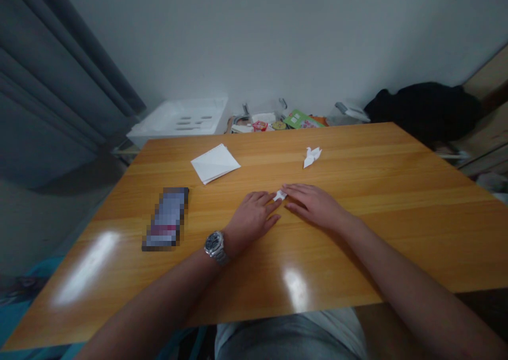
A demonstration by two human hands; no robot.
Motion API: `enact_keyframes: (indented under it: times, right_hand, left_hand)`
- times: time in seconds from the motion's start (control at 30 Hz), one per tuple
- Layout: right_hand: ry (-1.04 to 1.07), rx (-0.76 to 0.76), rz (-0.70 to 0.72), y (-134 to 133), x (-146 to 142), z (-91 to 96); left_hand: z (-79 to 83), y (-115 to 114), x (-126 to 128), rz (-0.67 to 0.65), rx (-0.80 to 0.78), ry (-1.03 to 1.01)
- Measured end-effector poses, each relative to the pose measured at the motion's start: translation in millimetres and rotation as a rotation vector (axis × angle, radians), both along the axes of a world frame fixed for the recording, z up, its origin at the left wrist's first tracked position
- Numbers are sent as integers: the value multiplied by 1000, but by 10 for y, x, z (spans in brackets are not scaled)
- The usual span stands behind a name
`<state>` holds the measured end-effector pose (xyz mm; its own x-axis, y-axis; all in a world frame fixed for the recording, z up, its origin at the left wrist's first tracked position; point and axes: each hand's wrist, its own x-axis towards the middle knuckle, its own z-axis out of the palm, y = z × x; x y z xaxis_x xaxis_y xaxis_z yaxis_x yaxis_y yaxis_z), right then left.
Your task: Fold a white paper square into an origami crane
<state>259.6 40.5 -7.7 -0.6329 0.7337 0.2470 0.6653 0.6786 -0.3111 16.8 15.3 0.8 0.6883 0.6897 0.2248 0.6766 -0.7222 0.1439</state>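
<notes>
The left hand (252, 217) and the right hand (313, 206) are laid nearly flat on a wooden table (397, 169), with the fingers extended and close together. A small folded piece of white paper (280, 195) is touched by the fingertips of both hands, between them; whether it is actually gripped cannot be told. A metal wristwatch (215, 244) is worn on the left wrist. One origami crane (312, 156) is placed beyond the hands, apart from them, and one stack of white paper squares (215, 163) lies further left. One pixelated smartphone (165, 218) is set left of the left hand. Nothing stands between the hands and the folded paper. Behind the table, one white plastic tray (178, 117) is seen.
</notes>
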Motion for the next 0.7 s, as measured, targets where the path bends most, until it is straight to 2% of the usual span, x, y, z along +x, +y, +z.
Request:
enact_keyframes:
  times: [0.33, 0.7]
  right_hand:
    - [-77, -59, -33, -144, 4, -98]
    - [-84, -61, -122, -18, 70, -199]
  left_hand:
    - [-4, -15, 14, 6, -23, -33]
    - [-16, -7, 39, 16, -16, -30]
